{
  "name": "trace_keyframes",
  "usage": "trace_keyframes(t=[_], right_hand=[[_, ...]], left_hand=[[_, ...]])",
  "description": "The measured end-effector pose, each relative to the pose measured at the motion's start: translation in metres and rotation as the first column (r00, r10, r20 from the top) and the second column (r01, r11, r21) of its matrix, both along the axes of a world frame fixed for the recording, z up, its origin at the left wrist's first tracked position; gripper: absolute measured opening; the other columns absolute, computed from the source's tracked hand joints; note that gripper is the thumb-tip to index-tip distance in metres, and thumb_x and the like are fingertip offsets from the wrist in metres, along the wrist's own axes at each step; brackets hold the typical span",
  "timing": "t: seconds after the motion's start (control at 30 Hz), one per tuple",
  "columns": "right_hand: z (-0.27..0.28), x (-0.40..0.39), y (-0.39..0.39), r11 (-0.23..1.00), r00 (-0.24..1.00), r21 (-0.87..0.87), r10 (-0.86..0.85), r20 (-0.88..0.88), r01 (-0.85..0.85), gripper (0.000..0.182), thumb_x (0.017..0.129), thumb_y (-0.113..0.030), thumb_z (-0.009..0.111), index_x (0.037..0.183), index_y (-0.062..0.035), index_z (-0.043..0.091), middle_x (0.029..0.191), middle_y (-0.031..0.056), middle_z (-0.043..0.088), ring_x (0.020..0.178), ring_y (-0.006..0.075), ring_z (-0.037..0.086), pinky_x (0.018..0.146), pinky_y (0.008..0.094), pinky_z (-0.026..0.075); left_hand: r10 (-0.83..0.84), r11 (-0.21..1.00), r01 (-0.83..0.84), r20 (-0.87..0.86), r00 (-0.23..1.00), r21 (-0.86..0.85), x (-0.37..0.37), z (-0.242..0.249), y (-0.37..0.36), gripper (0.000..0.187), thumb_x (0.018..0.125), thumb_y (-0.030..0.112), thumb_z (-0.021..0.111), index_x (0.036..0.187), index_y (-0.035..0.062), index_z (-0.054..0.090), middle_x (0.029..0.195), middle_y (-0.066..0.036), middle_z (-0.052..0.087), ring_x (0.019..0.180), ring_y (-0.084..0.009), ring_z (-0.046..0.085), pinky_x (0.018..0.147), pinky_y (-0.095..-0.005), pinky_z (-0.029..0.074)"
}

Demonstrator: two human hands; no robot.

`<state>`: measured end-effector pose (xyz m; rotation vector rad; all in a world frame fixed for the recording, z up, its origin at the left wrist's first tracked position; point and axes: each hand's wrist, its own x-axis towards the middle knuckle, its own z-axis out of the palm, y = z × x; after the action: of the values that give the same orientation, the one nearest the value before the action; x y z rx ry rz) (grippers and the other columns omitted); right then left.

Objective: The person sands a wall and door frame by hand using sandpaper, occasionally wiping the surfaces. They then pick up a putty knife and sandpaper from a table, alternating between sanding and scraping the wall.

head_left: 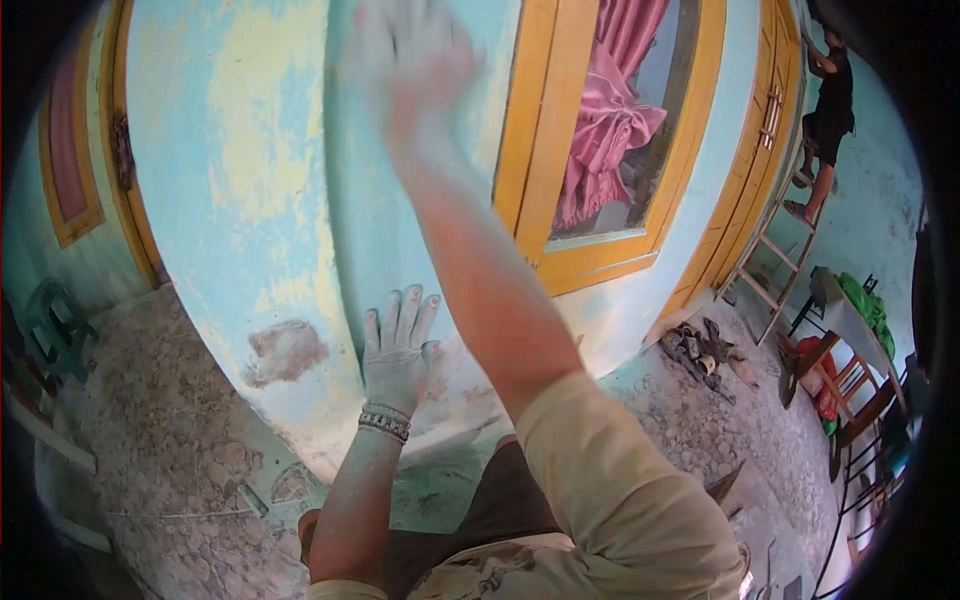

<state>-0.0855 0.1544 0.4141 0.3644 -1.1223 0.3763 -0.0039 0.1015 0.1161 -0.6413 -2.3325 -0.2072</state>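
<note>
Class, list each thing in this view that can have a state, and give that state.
Left hand: open, palm against the wall
Right hand: raised, motion-blurred
Wall: paint patchy and worn
Pink curtain: gathered in a bunch
Ladder: standing, occupied by a person
Bracelet: worn on the left wrist

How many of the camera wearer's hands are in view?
2: the left hand low, flat against the wall; the right hand higher up, blurred, near the window frame.
</note>
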Motion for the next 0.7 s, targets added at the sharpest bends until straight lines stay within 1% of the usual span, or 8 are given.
trace_keyframes(t=[0.1, 0.17, 0.23, 0.37, 0.5, 0.53, 0.63, 0.7], right_hand=[[-0.143, 0.01, 0.003, 1.0, 1.0, -0.022, 0.0, -0.016, -0.001, 0.026, 0.087, -0.028, 0.065, 0.11, -0.0165, 0.071, 0.065, 0.0065, 0.043, 0.064, 0.0248, 0.046, 0.063, 0.0393, 0.028], [-0.154, 0.018, 0.008, 1.0, 0.999, 0.025, 0.002, -0.048, -0.001, 0.024, 0.086, -0.029, 0.067, 0.106, -0.0163, 0.07, 0.064, 0.0062, 0.042, 0.063, 0.0244, 0.046, 0.062, 0.0393, 0.028], [-0.093, 0.011, 0.016, 0.91, 0.896, 0.084, -0.379, -0.233, 0.406, 0.02, 0.085, -0.03, 0.068, 0.095, -0.0138, 0.069, 0.065, 0.0068, 0.045, 0.063, 0.0245, 0.046, 0.062, 0.0394, 0.028], [0.006, 0.0, 0.017, 0.913, 0.857, 0.005, 0.38, 0.349, -0.407, 0.017, 0.082, -0.022, 0.064, 0.092, -0.0082, 0.065, 0.067, 0.0068, 0.045, 0.06, 0.0248, 0.044, 0.054, 0.0408, 0.027], [-0.129, -0.001, 0.018, 0.969, 0.947, -0.016, -0.243, -0.209, 0.245, 0.024, 0.083, -0.027, 0.067, 0.072, -0.0077, 0.058, 0.061, 0.0075, 0.046, 0.059, 0.025, 0.046, 0.054, 0.0422, 0.028], [-0.147, 0.0, 0.02, 0.978, 0.974, 0.042, -0.196, -0.113, 0.202, 0.024, 0.084, -0.028, 0.067, 0.073, -0.0091, 0.058, 0.062, 0.0067, 0.047, 0.059, 0.024, 0.046, 0.057, 0.0418, 0.03], [-0.145, 0.012, 0.034, 0.951, 0.959, 0.143, -0.282, 0.033, 0.275, 0.017, 0.088, -0.032, 0.065, 0.086, -0.0147, 0.066, 0.071, 0.0028, 0.055, 0.061, 0.0191, 0.046, 0.066, 0.038, 0.036], [-0.051, 0.02, 0.025, 0.975, 0.896, 0.126, -0.22, 0.384, 0.185, 0.023, 0.086, -0.035, 0.068, 0.095, -0.0135, 0.07, 0.071, 0.0055, 0.055, 0.064, 0.0207, 0.048, 0.067, 0.0383, 0.036]], left_hand=[[0.243, 0.928, -0.176, 0.176, 0.954, -0.329, 0.0, 0.004, 0.004, 0.064, 0.095, 0.037, 0.05, 0.153, 0.0241, 0.027, 0.16, -0.001, 0.023, 0.146, -0.0248, 0.022, 0.119, -0.0527, 0.012], [0.053, 0.977, -0.033, 0.092, 0.994, -0.212, -0.013, -0.012, -0.003, 0.066, 0.092, 0.035, 0.053, 0.15, 0.0146, 0.032, 0.157, -0.009, 0.026, 0.145, -0.0347, 0.018, 0.115, -0.0616, 0.012], [-0.103, 0.992, 0.097, -0.071, 0.992, -0.08, -0.013, -0.014, -0.007, 0.067, 0.092, 0.036, 0.053, 0.151, 0.0156, 0.03, 0.157, -0.008, 0.026, 0.145, -0.0348, 0.019, 0.115, -0.0617, 0.013], [-0.078, 0.995, 0.075, -0.044, 0.996, -0.07, -0.01, -0.011, -0.005, 0.069, 0.092, 0.034, 0.054, 0.153, 0.0194, 0.027, 0.159, -0.004, 0.023, 0.145, -0.0309, 0.021, 0.117, -0.0588, 0.013], [0.063, 0.968, -0.017, 0.176, 0.982, -0.251, -0.003, -0.005, 0.001, 0.073, 0.091, 0.028, 0.055, 0.155, 0.0232, 0.021, 0.161, 0.003, 0.02, 0.146, -0.0228, 0.021, 0.119, -0.0537, 0.013], [0.162, 0.927, -0.064, 0.243, 0.956, -0.368, -0.002, -0.004, -0.001, 0.073, 0.091, 0.027, 0.055, 0.155, 0.0224, 0.021, 0.161, 0.003, 0.02, 0.147, -0.0225, 0.021, 0.119, -0.0536, 0.013], [-0.154, 0.987, 0.154, 0.002, 0.988, -0.041, -0.006, -0.028, -0.012, 0.066, 0.09, 0.025, 0.052, 0.152, 0.0162, 0.029, 0.16, 0.001, 0.022, 0.147, -0.0215, 0.021, 0.119, -0.0528, 0.013], [-0.142, 0.989, 0.142, -0.006, 0.99, -0.031, 0.004, -0.025, -0.006, 0.064, 0.088, 0.024, 0.055, 0.148, 0.0103, 0.036, 0.159, -0.008, 0.023, 0.146, -0.0267, 0.023, 0.118, -0.0555, 0.014]])
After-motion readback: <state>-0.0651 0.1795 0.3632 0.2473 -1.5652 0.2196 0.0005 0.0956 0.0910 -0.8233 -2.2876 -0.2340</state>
